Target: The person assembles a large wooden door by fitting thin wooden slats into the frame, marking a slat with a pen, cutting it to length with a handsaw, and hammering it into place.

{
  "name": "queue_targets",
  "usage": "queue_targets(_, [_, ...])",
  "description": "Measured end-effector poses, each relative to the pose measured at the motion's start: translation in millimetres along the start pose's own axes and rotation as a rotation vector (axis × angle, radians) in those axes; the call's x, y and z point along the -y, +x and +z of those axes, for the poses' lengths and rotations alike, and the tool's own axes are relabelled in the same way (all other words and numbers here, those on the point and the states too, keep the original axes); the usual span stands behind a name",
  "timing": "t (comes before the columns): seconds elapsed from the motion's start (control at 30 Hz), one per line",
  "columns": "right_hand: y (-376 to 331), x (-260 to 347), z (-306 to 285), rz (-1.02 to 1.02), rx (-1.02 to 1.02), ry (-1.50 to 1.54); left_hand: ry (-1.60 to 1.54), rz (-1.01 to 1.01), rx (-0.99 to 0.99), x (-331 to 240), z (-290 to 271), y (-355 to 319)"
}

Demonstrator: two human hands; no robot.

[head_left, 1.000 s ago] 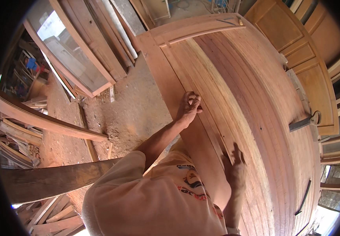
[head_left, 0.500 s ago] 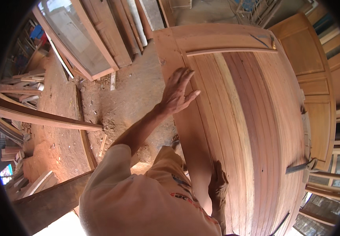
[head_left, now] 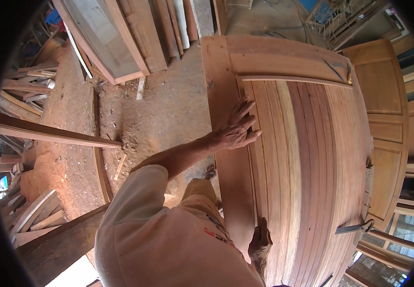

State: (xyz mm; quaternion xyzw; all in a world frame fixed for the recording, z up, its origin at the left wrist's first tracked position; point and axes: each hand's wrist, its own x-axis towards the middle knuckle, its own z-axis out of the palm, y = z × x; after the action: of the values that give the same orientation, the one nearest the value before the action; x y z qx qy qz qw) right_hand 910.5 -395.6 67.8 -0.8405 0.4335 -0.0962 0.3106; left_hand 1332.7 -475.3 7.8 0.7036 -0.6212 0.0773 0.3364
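Note:
A large wooden door [head_left: 312, 158] lies flat before me, with a panel of long reddish slats inside a plain frame. My left hand [head_left: 235, 128] lies flat on the door's left stile [head_left: 226, 95], fingers spread, its fingertips at the edge of the first slat. It holds nothing. Closer to my body, my right hand [head_left: 259, 243] rests palm down on the slats near the door's lower end, also holding nothing. My pale shirt hides the right forearm.
A metal square [head_left: 335, 70] lies on the door's top rail, and a dark metal tool [head_left: 355, 227] lies at its right edge. Panelled doors [head_left: 384, 124] stand to the right. Sawdust covers the dirt floor [head_left: 164, 110] on the left, with window frames [head_left: 106, 38] and loose beams [head_left: 53, 136] around it.
My left hand has slid along the left stile toward the door's top and spread flat. The right hand has dropped lower in view, nearer my body. The view has swung left.

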Motion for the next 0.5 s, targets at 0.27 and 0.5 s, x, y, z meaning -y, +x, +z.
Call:
queue_targets(0.27, [-0.3,-2.8,-2.8,0.120,0.063,0.033,0.084,-0.028,0.157,-8.3,-2.6,3.8])
queue_targets(0.5, [0.5,-9.2,10.0,0.065,0.050,0.032,0.037,-0.093,0.243,0.4,1.4,-1.5])
